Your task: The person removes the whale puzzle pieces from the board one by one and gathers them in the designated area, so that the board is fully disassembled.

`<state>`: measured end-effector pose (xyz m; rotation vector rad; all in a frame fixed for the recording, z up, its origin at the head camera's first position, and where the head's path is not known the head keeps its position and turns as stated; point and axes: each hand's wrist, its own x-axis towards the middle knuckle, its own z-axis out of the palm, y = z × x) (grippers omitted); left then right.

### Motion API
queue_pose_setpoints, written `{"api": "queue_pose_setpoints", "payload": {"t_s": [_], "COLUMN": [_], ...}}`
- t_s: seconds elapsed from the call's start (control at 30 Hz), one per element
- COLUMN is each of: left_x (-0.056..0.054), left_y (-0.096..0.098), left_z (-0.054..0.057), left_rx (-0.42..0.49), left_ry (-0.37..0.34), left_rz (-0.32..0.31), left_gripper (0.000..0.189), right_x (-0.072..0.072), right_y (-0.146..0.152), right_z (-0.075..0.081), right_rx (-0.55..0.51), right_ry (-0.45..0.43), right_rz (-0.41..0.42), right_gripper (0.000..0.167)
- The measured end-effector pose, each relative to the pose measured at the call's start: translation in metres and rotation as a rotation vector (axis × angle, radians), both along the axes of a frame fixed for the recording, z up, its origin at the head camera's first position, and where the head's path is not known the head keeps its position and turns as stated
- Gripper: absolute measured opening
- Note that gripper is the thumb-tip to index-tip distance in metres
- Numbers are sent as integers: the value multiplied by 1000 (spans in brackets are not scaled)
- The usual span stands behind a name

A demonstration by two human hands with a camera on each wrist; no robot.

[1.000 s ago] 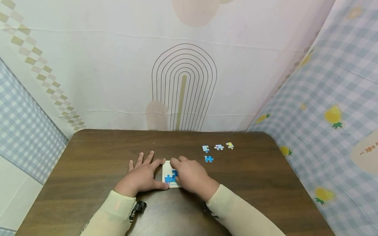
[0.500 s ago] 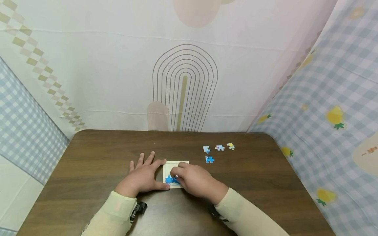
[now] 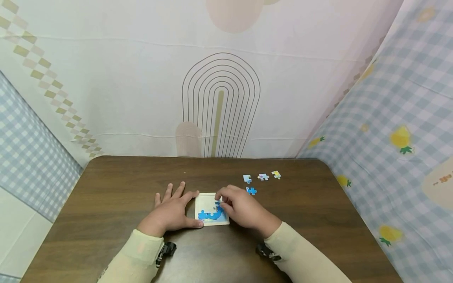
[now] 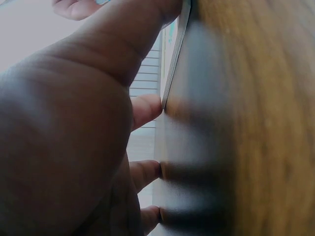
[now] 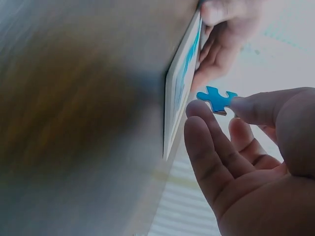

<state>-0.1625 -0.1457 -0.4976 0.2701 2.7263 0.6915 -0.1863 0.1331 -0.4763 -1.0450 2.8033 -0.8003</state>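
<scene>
A small pale puzzle tray [image 3: 206, 201] lies on the table, with blue joined pieces [image 3: 212, 215] along its near side. My left hand [image 3: 168, 214] rests with fingers spread at the tray's left side, its thumb and index fingertip touching the edge. In the right wrist view my right hand [image 5: 266, 162] pinches a blue puzzle piece [image 5: 217, 100] between thumb and fingers, above the tray and apart from it. From the head view, this right hand [image 3: 245, 208] covers the tray's right part.
Several loose puzzle pieces [image 3: 263, 177] lie beyond the right hand, towards the back right of the brown wooden table [image 3: 301, 220]. The closest is a blue piece [image 3: 251, 191]. A patterned cloth [image 3: 148, 98] hangs behind the table.
My right hand has shifted to the right over the tray, uncovering more of the blue pieces along its near side. The left hand stays where it was.
</scene>
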Motion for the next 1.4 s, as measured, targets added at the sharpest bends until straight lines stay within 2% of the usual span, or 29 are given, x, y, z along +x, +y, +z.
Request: {"api": "queue_pose_setpoints", "payload": {"t_s": [0.33, 0.67, 1.07, 1.4], "left_x": [0, 2, 1, 0], "left_y": [-1, -2, 0, -1], "left_z": [1, 3, 1, -2], "left_rx": [13, 21, 1, 2], "left_ry": [-1, 3, 0, -2], "left_rz": [4, 4, 0, 1], "left_gripper": [112, 112, 112, 113], "right_x": [-10, -26, -50, -63], "right_y": [39, 78, 128, 150], "right_z": [0, -7, -15, -22], "right_rx": [-6, -61, -54, -96], "right_ry": [-48, -182, -258, -319], "right_rz": [-126, -305, -405, -486], "right_gripper": [19, 16, 22, 24]}}
